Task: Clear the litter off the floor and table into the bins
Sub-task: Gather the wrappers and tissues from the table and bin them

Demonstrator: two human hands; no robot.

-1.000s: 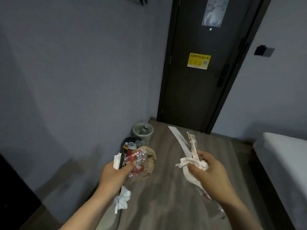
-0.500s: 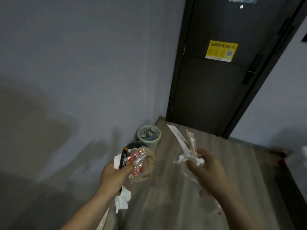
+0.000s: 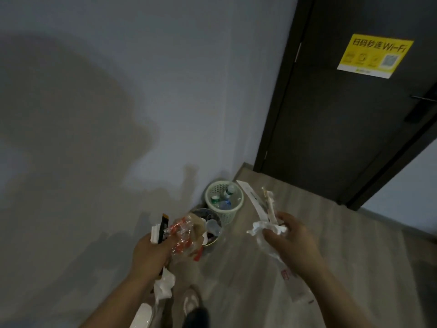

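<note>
Clutching wrappers (image 3: 182, 235), left hand (image 3: 151, 254); right hand (image 3: 290, 242) fingers pinching crumpled paper (image 3: 264, 227).

A rented room, likely in a hotel or hostel, was suggested. A dark door (image 3: 350, 119) was fitted with a yellow Wi-Fi sticker (image 3: 375, 56) carrying a scan code. Plain grey walls (image 3: 142, 91) and wood-look flooring (image 3: 272, 280) were seen, with two small bins (image 3: 224, 202) set in the corner.

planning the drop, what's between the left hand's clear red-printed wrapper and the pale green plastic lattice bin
In the head view, a dark round bin holding litter sits between the wrapper and the green bin.
</note>
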